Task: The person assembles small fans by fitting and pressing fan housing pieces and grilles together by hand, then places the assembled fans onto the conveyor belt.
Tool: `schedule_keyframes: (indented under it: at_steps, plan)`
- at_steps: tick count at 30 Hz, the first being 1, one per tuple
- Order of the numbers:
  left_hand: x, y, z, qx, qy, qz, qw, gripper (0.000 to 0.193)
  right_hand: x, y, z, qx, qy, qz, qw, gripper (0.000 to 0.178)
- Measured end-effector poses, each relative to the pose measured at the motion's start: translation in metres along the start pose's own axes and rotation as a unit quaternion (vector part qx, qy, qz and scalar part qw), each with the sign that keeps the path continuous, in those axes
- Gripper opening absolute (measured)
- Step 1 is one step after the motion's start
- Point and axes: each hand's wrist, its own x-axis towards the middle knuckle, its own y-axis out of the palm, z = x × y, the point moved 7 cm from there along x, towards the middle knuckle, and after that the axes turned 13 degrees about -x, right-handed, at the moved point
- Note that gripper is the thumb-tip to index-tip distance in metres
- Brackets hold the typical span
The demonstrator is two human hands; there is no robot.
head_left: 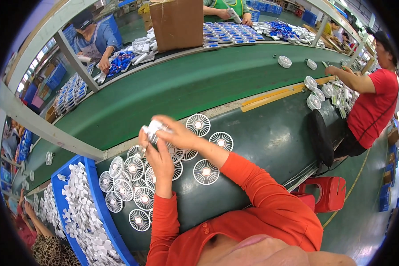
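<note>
In front of me, my left hand (160, 160) and my right hand (180, 134) come together around a white plastic fan part (154, 127). Its exact shape is blurred and partly covered by my fingers. My left hand grips it from below, while the fingers of my right hand close over its right side. Under and around my hands lie several round white fan grilles (144, 197) with radial ribs, some overlapping. A few more sit apart to the right, among them one grille (206, 172) near my right forearm.
A blue bin (93, 195) full of white fan blades (83, 208) stands left of the dark green worktop (270, 142). Beyond runs a green conveyor belt (164, 95), with a white metal post (44, 119) at left. A red-shirted co-worker (372, 97) works at right; a red stool (330, 195) stands behind.
</note>
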Motion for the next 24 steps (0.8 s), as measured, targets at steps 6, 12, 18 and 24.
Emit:
schedule_keyframes:
  at_steps: [6, 12, 18, 24]
  plan:
    - [-0.026, 0.038, 0.010, 0.258, -0.002, 0.200, 0.945, 0.039, -0.016, -0.133, -0.064, -0.458, 0.085, -0.301, 0.832, 0.070]
    - [-0.048, 0.050, 0.020, 0.338, -0.028, 0.278, 0.899, 0.053, -0.035, -0.105, -0.072, -0.365, -0.005, -0.117, 0.924, 0.054]
    - [-0.049, 0.057, 0.026, 0.335, -0.017, 0.278, 0.900, 0.049, -0.042, -0.085, -0.089, -0.432, -0.016, -0.006, 0.902, 0.069]
    - [-0.043, 0.053, 0.016, 0.355, 0.002, 0.270, 0.895, 0.050, -0.030, -0.098, -0.083, -0.417, 0.012, -0.106, 0.902, 0.063]
